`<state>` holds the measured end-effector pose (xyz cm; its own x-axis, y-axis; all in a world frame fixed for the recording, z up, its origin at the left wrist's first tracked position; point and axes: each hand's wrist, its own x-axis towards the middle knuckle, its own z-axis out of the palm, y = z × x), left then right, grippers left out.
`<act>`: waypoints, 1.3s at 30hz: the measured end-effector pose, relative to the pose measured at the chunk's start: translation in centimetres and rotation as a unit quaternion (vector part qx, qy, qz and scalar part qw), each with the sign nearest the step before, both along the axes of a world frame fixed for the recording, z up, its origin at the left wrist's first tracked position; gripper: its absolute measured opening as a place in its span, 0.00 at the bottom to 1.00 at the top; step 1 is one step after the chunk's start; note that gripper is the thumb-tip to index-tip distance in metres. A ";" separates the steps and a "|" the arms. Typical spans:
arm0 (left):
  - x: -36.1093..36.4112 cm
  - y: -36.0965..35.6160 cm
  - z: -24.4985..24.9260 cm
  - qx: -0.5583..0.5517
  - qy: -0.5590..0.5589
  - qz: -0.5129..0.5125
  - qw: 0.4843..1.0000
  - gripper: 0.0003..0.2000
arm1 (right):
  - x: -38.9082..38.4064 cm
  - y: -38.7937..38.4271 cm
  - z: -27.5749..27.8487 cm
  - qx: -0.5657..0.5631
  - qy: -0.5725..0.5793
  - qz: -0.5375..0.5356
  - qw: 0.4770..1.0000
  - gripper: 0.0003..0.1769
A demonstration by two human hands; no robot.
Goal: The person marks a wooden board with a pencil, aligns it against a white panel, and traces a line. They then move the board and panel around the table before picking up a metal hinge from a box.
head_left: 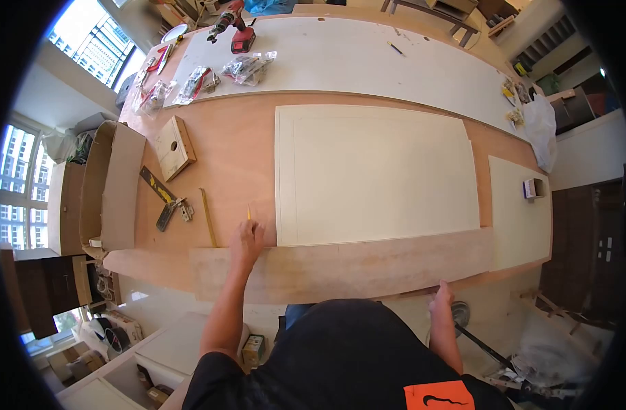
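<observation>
My left hand [246,239] is closed around a yellow pencil [249,213], its tip pointing away from me. That hand is over the far edge of a long plywood strip [340,266], near the strip's left part. My right hand [441,296] grips the near edge of the strip toward its right end; some of its fingers are hidden. Just beyond the strip lies a large cream panel [378,174] with thin lines drawn along its left side. A narrow yellowish strip, perhaps a folding rule [208,217], lies left of the pencil.
On the left lie a try square [159,195], a metal hinge [183,209] and a wooden block with a hole [176,148]. A red drill [241,34] and bagged hardware [250,67] sit on the far white panel [340,58]. A small box [532,189] stands at right.
</observation>
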<state>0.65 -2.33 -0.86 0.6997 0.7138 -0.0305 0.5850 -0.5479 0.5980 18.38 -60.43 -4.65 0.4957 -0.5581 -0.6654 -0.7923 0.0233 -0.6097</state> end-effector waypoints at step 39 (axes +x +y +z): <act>-7.1 -7.2 7.3 -0.124 0.183 -0.141 0.965 0.26 | 6.9 11.9 12.4 0.285 -0.175 -0.043 0.941 0.42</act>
